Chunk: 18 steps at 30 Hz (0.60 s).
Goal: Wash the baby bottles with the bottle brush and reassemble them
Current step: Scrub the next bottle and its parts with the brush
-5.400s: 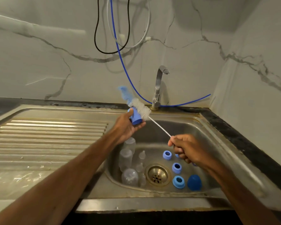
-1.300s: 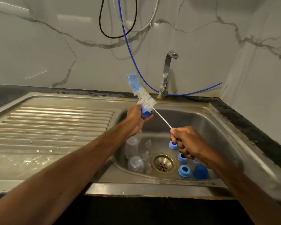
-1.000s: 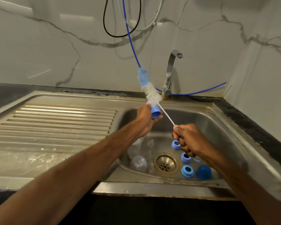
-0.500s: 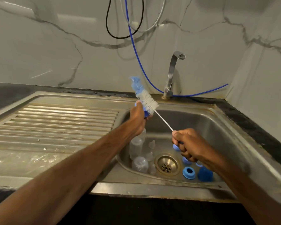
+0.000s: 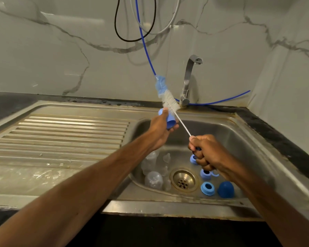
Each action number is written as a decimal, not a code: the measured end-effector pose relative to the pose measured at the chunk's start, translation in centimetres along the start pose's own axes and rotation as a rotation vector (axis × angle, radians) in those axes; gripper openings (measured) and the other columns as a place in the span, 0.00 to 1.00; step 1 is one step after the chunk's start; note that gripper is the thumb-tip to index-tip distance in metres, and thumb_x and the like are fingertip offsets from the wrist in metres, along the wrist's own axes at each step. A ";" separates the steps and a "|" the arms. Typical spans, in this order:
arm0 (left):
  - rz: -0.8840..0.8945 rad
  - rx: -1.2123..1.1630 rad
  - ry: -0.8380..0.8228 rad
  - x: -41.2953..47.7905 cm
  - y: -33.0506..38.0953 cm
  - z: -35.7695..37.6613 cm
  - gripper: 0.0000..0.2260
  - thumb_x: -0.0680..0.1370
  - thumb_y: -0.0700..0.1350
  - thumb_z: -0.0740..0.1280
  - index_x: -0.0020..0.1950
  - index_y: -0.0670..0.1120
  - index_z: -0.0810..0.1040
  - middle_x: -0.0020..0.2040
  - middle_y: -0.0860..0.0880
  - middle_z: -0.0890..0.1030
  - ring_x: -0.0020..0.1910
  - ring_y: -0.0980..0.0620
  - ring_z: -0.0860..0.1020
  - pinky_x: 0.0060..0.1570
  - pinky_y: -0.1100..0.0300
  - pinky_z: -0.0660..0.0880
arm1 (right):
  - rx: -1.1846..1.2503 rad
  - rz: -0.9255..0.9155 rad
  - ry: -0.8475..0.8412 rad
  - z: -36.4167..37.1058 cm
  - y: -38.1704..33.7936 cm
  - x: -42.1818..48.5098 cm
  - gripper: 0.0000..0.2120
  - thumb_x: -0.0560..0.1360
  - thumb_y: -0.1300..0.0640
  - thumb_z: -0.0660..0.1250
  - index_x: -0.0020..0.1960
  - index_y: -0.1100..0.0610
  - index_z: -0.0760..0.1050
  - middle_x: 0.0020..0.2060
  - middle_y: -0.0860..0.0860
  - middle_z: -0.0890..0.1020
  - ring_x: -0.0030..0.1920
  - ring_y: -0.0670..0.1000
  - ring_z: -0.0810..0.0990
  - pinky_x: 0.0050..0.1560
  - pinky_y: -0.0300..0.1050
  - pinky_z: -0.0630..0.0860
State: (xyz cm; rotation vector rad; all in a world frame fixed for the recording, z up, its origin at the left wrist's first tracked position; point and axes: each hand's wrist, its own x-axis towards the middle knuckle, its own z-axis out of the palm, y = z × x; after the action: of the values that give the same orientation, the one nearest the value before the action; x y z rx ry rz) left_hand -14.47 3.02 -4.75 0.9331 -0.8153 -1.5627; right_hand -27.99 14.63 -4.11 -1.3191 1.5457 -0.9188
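Gripping the blue cap (image 5: 170, 122) in your left hand (image 5: 158, 130) and the brush (image 5: 169, 102) by its handle in your right hand (image 5: 208, 155) above the sink (image 5: 235, 138) — a hard tug could slip the cap loose onto the bottles (image 5: 152, 180) below.

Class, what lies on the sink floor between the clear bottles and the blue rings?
The drain strainer, between clear bottles and blue rings; head view shows it.

Bottle brush (image 5: 169, 101): white bristles, blue sponge tip, thin white stem; tilted up and to the left, held aloft.
Blue collar (image 5: 170, 122): held just under the bristles.
Clear bottles (image 5: 153, 180): lying left of the drain (image 5: 183, 179).
Blue rings (image 5: 207, 188): right of it, openings up.
Dome cap (image 5: 226, 189): dark blue, beside the nearest ring.
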 end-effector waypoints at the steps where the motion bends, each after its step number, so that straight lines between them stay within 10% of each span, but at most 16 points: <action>1: -0.002 -0.043 -0.018 0.0 0.2 0.1 0.16 0.86 0.49 0.60 0.69 0.41 0.72 0.60 0.41 0.79 0.50 0.48 0.80 0.52 0.53 0.80 | 0.012 0.001 -0.011 0.0 0.0 -0.1 0.19 0.85 0.53 0.55 0.37 0.56 0.68 0.24 0.50 0.61 0.21 0.46 0.56 0.23 0.34 0.54; 18: -0.029 -0.163 -0.051 0.3 0.9 -1.5 0.16 0.87 0.48 0.58 0.71 0.39 0.69 0.60 0.40 0.79 0.63 0.40 0.79 0.65 0.44 0.76 | -0.047 0.009 0.012 -0.2 0.5 -0.3 0.18 0.85 0.55 0.55 0.37 0.56 0.68 0.24 0.50 0.63 0.21 0.46 0.57 0.22 0.35 0.55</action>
State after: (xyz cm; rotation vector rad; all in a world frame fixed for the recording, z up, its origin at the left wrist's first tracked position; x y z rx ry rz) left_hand -12.77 2.52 -4.74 0.7934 -0.7011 -1.6572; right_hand -28.34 14.99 -4.42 -1.3410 1.5903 -0.8906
